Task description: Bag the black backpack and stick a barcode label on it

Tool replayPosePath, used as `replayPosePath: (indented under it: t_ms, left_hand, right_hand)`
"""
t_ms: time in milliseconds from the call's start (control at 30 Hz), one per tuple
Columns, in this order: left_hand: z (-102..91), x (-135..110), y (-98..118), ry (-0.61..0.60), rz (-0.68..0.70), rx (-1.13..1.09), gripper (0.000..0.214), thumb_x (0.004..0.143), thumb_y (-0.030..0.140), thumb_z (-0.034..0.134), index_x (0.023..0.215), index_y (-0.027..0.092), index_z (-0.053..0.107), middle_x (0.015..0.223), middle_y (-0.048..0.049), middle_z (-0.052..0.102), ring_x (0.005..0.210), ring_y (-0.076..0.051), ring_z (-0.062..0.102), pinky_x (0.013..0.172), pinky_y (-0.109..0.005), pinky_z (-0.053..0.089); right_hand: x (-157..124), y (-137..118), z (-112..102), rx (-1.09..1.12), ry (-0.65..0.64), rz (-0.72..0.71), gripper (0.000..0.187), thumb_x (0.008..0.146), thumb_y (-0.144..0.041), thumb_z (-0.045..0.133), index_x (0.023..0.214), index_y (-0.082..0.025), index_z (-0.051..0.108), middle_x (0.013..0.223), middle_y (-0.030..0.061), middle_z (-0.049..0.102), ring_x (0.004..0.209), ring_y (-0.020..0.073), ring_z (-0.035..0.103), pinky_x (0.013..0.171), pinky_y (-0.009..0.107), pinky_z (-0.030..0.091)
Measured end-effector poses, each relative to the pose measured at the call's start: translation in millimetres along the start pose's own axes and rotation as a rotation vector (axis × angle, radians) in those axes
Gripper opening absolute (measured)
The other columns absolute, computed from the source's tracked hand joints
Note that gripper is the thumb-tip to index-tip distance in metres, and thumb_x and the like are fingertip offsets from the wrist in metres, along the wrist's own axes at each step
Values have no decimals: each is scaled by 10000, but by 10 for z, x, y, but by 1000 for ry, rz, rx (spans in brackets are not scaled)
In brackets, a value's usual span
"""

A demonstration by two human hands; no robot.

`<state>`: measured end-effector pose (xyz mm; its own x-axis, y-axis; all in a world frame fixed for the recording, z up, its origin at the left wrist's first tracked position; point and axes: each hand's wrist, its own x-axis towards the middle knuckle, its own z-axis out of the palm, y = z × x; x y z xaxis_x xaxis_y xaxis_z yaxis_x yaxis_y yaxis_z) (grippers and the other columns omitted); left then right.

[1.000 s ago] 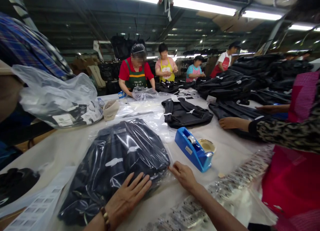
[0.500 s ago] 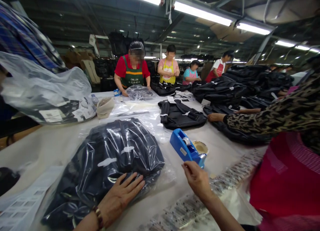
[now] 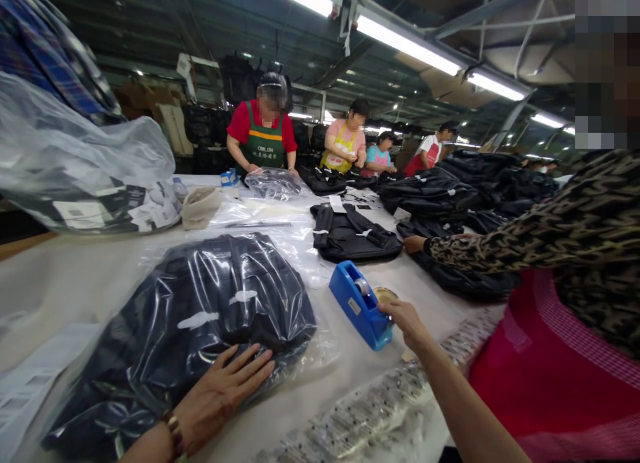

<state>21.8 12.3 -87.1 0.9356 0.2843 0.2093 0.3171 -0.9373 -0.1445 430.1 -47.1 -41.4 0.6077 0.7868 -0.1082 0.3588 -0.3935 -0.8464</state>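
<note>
A dark bag sealed in a clear plastic sleeve point(image 3: 200, 316) lies on the white table point(image 3: 75, 283) in front of me. My left hand point(image 3: 220, 389) rests flat on its near end, fingers spread and open. My right hand point(image 3: 405, 319) has reached the front end of the blue tape dispenser point(image 3: 357, 303), its fingers pinched at the cutter. What they hold, if anything, I cannot make out. A roll of tape point(image 3: 385, 295) lies just behind the dispenser.
A co-worker in a patterned sleeve and red apron point(image 3: 565, 329) stands close on my right, a hand on black bags point(image 3: 450, 276). Label sheets point(image 3: 360, 416) lie near the front edge. A plastic bag of tags point(image 3: 85, 176) sits left. Several people work at the far end.
My right hand left the edge of the bagged bag and moved right and away to the tape dispenser's cutter. My left hand stayed flat on the plastic sleeve.
</note>
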Motion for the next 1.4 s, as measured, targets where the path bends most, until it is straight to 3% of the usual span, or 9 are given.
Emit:
replayPosePath:
  t_ms: [267,400,533,700,767,900,1033,1233,1400]
  left_hand:
    - [22,-23,30,55,16,24,696,758,102,424,1406,305,269,1373,21,478,1252,-193,420,1000,-337,281]
    - [-17,-12,107,67,-93,-1,669,754,87,425,1367,340,334,1343,33,511,1249,-187,429,1029,-355,255]
    - [-15,-4,73,10,-74,-43,668,757,89,434,1366,344,336,1345,20,510,1248,-182,435,1026,-335,272]
    - [-79,34,43,-50,-35,-64,666,758,38,405,1365,304,339,1355,-1,499,1253,-203,428,987,-359,310]
    - [-132,57,64,-54,-42,-62,660,749,13,402,1348,288,360,1348,-5,505,1244,-209,435,981,-374,308]
    - [-218,87,100,-64,-43,-67,638,730,6,423,1319,248,388,1355,-6,497,1227,-233,451,961,-393,311]
    - [-269,108,117,-94,-52,-76,624,732,22,447,1315,236,384,1366,-2,483,1225,-244,453,956,-405,311]
    - [-259,112,146,-99,-70,-87,508,813,65,460,1294,218,403,1349,-15,503,1210,-269,461,944,-436,307]
    - [-152,70,154,-7,-87,-145,393,905,187,403,1297,222,399,1343,-15,508,1216,-252,443,966,-436,264]
  right_hand:
    - [-518,70,-247,245,144,-87,342,628,-536,612,639,-193,606,927,54,632,945,212,547,817,302,420]
    - [-767,280,-272,230,99,-5,392,627,-573,560,700,-193,618,766,60,637,774,215,588,678,327,459]
    - [-686,434,-226,120,38,18,401,621,-595,513,658,-205,597,559,18,563,541,179,526,521,313,419]
    - [-674,459,-377,-141,136,-48,284,559,-533,560,534,-251,535,549,45,566,581,236,511,601,379,379]
    - [-777,311,-383,-241,108,-214,247,644,-502,545,611,-258,566,642,54,611,645,247,541,650,382,384]
    - [-1021,-342,-52,-592,-267,-836,226,891,-338,411,795,-237,589,761,48,619,724,189,559,650,300,399]
    - [-1049,-975,551,-999,-561,-1104,205,873,-124,409,798,-198,586,806,50,617,758,182,537,653,304,365]
    - [-888,-1167,1143,-1068,-756,-1105,111,821,-188,537,786,-171,641,797,80,673,803,192,604,697,286,394]
    - [-848,-1170,1243,-1089,-619,-860,151,738,-258,668,827,-141,636,784,127,698,759,251,661,603,281,418]
